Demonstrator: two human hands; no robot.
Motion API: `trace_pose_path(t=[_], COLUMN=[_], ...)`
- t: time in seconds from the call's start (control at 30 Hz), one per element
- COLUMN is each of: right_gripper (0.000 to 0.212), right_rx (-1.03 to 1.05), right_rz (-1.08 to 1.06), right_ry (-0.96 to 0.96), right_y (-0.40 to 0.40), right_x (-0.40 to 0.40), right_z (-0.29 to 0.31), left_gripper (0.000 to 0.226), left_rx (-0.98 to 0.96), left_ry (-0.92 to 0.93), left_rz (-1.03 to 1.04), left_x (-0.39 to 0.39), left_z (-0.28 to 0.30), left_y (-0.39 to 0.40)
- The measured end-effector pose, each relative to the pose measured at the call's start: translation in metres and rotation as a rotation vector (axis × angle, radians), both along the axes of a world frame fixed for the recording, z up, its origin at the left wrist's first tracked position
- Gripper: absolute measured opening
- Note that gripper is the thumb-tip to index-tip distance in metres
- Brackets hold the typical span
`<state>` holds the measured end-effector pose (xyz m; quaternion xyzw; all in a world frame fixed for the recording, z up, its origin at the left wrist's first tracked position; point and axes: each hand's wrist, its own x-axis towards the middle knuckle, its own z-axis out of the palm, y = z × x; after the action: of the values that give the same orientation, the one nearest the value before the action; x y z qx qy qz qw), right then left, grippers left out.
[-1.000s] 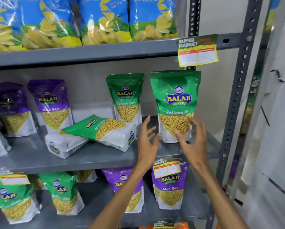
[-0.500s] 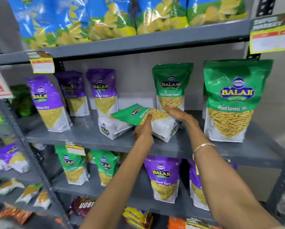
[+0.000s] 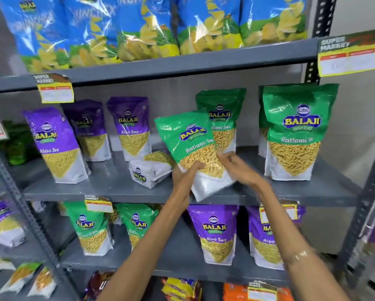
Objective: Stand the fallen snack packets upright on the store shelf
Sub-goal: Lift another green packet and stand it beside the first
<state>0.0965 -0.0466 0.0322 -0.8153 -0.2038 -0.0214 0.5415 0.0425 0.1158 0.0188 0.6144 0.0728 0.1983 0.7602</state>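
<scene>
Gripping the green Ratlami Sev packet (image 3: 195,148) in left hand (image 3: 185,173) and right hand (image 3: 234,168), tilted, base not seated. White-bottomed packet (image 3: 148,171) on the middle shelf (image 3: 108,192) lies fallen; judged roughly halfway.

Grey shelf (image 3: 108,187): upright packets (image 3: 295,135), one fallen packet (image 3: 149,170).

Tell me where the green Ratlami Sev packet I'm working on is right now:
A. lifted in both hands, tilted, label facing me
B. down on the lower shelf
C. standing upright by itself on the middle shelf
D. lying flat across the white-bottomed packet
A: the left hand and right hand both grip the green Ratlami Sev packet, which leans left with its lower corner past the middle shelf edge.
</scene>
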Motion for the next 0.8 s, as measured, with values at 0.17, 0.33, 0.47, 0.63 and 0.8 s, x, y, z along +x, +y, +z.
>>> trace_pose_path(t=[0.17,0.33,0.47,0.63,0.8], right_gripper=[0.042,0.060,0.066,0.061,0.062], right_rx=[0.238,0.389,0.444,0.468,0.464], right_rz=[-0.046,-0.131,-0.161,-0.163,-0.151], right_ry=[-0.148,-0.320,-0.367,-0.435,-0.433], right_y=[0.013,0.027,0.031,0.031,0.030], right_x=[-0.081,-0.144,-0.177,-0.202,-0.215], right_z=[-0.027,-0.018,-0.006,0.004,0.009], left_gripper=[0.048,0.073,0.072,0.069,0.081], left_rx=[0.205,0.264,0.300,0.397,0.415], left_ry=[-0.127,-0.261,-0.343,-0.449,-0.475], left_rz=[-0.114,-0.246,-0.288,-0.312,-0.312], left_x=[-0.058,-0.111,-0.139,-0.169,-0.178], left_z=[0.005,0.018,0.033,0.044,0.045], left_y=[0.023,0.039,0.042,0.039,0.041])
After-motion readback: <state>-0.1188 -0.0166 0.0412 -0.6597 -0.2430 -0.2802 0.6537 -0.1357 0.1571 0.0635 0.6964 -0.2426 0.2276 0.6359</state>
